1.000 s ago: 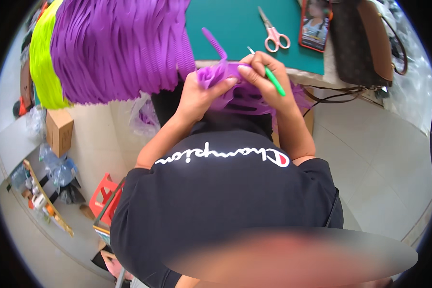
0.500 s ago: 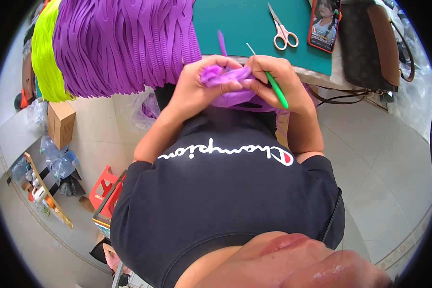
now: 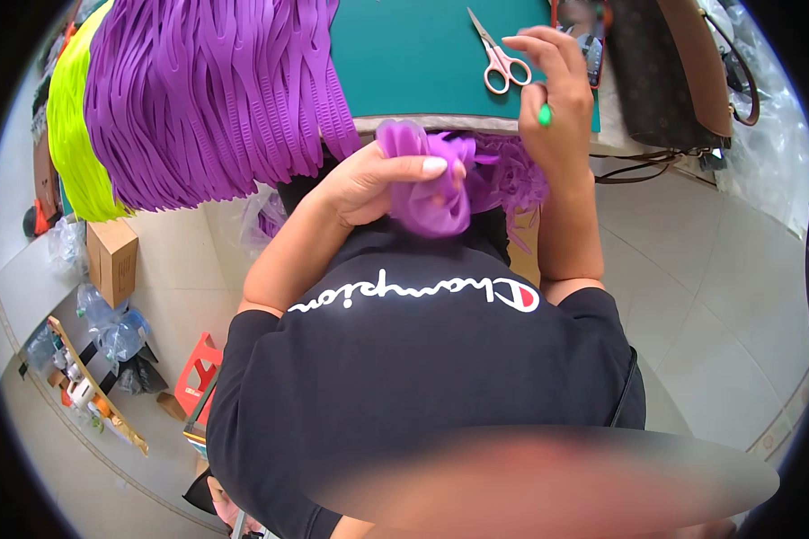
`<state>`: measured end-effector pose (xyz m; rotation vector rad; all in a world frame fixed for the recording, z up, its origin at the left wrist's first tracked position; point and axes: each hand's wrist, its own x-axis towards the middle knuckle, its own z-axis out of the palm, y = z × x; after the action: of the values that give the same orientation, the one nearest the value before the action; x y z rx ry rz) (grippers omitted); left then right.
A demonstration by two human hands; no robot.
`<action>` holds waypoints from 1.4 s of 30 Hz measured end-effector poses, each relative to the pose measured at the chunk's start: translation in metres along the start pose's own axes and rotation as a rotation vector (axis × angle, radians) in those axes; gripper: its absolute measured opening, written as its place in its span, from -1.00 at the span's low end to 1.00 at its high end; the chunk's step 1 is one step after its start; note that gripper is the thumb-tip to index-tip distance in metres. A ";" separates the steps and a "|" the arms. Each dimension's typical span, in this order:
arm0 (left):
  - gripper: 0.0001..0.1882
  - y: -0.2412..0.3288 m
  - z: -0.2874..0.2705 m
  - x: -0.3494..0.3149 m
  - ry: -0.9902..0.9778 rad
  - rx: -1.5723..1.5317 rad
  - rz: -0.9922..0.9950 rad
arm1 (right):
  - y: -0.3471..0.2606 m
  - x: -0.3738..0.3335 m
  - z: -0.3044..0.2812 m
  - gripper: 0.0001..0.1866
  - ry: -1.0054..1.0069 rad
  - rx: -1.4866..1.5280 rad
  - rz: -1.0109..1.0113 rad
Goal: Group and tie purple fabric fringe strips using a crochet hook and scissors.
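Note:
My left hand [image 3: 364, 187] is closed around a looped, slightly see-through purple rubbery piece [image 3: 433, 208], its thumb pressed on top. The piece hangs in front of my shirt, just off the table edge. My right hand [image 3: 559, 103] is raised over the right part of the green mat [image 3: 413, 58], apart from the left. In its curled fingers is a green-handled tool [image 3: 545, 114]; only the handle's end shows and the tip is hidden. Scissors with pale pink handles [image 3: 507, 72] lie on the mat just left of this hand.
Long purple rubbery strips [image 3: 216, 99] are heaped at the table's left, beside yellow-green ones [image 3: 74, 135]. Purple scraps [image 3: 512, 175] hang below the table edge. A phone [image 3: 593, 54], partly hidden, and a brown bag [image 3: 679, 72] are at right. A cardboard box [image 3: 111, 260] stands left.
My right hand has left the purple piece and moved up and right toward the scissors, taking the green-handled tool along. The left hand keeps the purple piece, which now hangs in a loop.

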<state>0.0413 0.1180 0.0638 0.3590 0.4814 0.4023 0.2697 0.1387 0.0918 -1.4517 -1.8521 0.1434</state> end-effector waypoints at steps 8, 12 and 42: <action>-0.64 -0.005 0.031 -0.005 0.214 0.025 0.275 | 0.003 -0.016 0.011 -0.67 -0.376 -0.278 0.235; -0.60 -0.014 0.017 0.002 0.246 0.068 0.229 | 0.012 -0.013 0.006 -0.60 -0.288 -0.182 0.232; -0.73 -0.030 0.005 0.015 0.323 -0.071 0.270 | -0.020 -0.109 -0.026 -0.53 -0.689 1.279 1.092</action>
<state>0.0646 0.0976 0.0492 0.2916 0.7349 0.7446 0.2768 0.0279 0.0672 -1.2306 -0.6872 2.0859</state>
